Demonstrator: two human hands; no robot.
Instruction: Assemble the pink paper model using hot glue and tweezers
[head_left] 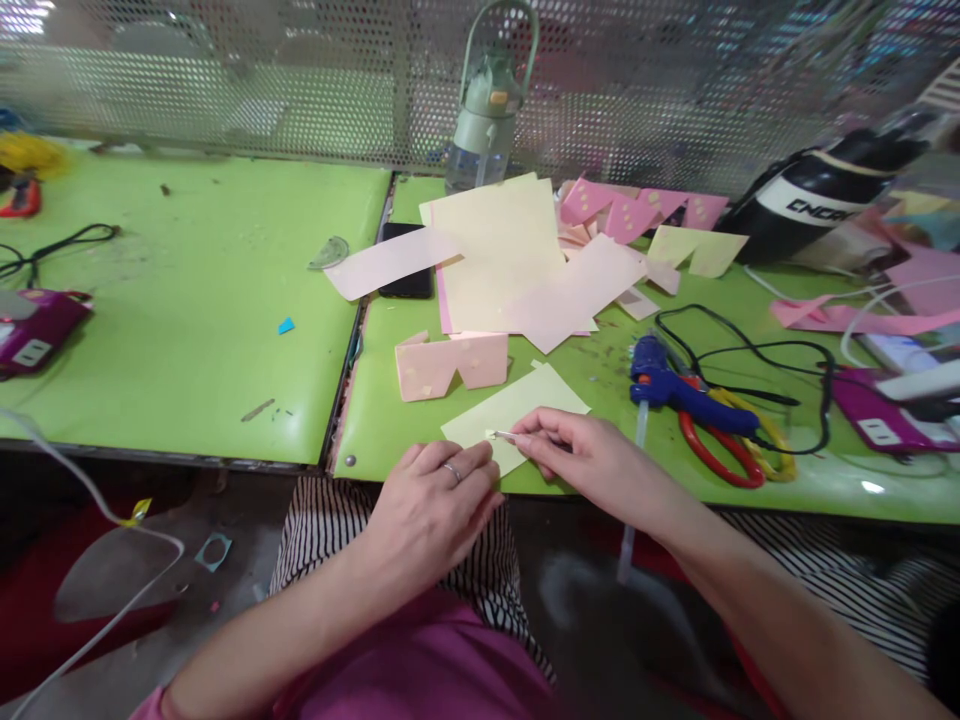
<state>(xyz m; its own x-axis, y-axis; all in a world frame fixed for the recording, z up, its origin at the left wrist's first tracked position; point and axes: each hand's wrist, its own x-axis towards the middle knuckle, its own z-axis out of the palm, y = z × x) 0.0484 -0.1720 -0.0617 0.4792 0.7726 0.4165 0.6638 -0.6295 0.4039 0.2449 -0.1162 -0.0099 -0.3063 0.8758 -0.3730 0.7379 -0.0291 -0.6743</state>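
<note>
A pale yellow paper strip (559, 388) lies slantwise at the table's front edge. My left hand (442, 490), a ring on one finger, is palm down with bent fingers holding the strip's near end; its fingertips are partly hidden. My right hand (570, 450) pinches slim metal tweezers (507, 435), pointing left. Their tip is at a tiny pale yellow scrap (491, 434) over the strip, close to my left fingertips. Just behind the strip stands a folded pink paper piece (450, 365) with a notch in its lower edge and small yellow spots.
Stacked yellow sheets (502, 230) and a phone (409, 283) lie farther back, before a water bottle (484, 120). A blue glue gun (690, 395) lies across red-handled scissors (724, 455) on the right, near looping black cable. A black bottle (817, 195) leans at back right.
</note>
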